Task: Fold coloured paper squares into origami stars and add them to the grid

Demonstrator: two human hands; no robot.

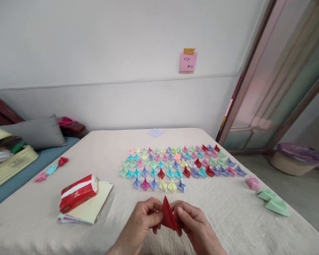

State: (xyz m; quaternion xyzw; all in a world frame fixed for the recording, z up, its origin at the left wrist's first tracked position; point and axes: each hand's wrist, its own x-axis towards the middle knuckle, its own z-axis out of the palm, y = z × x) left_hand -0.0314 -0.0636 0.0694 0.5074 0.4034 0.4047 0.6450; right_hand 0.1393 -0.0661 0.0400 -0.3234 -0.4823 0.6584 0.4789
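Between both hands, low in the middle of the view, is a folded piece of red paper with its point upward. My left hand pinches its left side between thumb and fingers. My right hand grips its right edge in the same way. Just beyond the hands stand rows of small folded paper boats in many colours. The fingers hide part of the red paper's lower sides.
A red-and-white packet lies on a stack of coloured paper sheets at the left. Larger folded pieces, one green, sit by the right edge. A lavender sheet lies at the back. A lidded bin stands on the floor.
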